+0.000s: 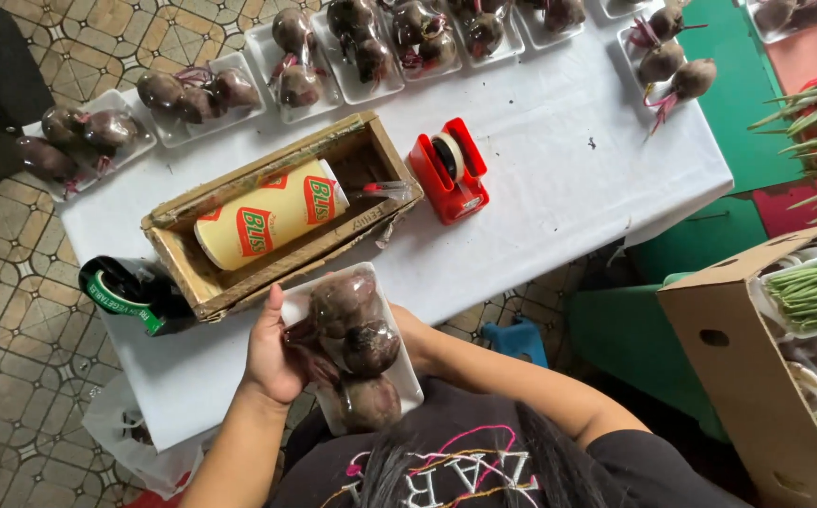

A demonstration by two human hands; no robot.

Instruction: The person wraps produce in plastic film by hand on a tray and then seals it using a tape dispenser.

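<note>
I hold a white foam tray [399,369] with three dark beetroots [352,346] wrapped in clear film, just above the table's near edge. My left hand [273,354] grips the tray's left side, thumb on the film. Most of my right hand [407,325] is hidden under the tray's right side, with only part of the hand and the wrist showing. In front of the tray sits a wooden box [203,278] holding a yellow roll of cling film [265,214].
A red tape dispenser [450,171] stands on the white tablecloth [559,160]. Several wrapped beetroot trays [200,96] line the far edge. A green tape roll [128,293] lies at the left. At the right is a cardboard box [719,357] with trays of green beans [815,290].
</note>
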